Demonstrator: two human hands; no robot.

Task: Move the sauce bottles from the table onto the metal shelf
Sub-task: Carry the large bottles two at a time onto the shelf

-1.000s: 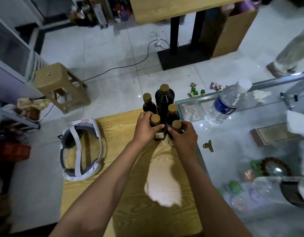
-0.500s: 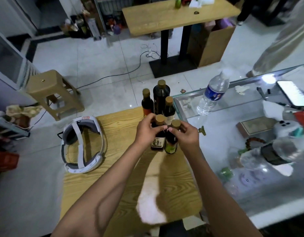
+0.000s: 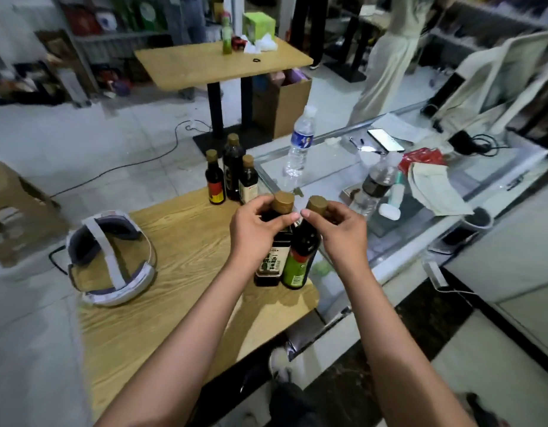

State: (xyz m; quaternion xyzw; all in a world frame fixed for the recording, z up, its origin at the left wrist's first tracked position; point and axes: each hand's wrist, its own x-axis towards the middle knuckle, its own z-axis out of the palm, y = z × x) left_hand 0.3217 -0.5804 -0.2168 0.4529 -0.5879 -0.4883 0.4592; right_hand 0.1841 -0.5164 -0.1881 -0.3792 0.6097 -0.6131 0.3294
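Head view: two sauce bottles are held by their necks, just under the caps, probably so both can be carried at once. The square bottle (image 3: 274, 251) is gripped by the left hand (image 3: 254, 229), the green-label bottle (image 3: 300, 257) by the right hand (image 3: 337, 229). Both are kept upright, touching, near the table (image 3: 174, 241) edge by the glass counter (image 3: 328, 167). Three bottles (image 3: 232, 177) are left at the far edge. Open room is seen leftward; no metal shelf can be identified with certainty.

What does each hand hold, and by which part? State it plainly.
Left hand grips the dark black-labelled sauce bottle at its neck, below the gold cap; right hand grips the dark green-labelled sauce bottle likewise.
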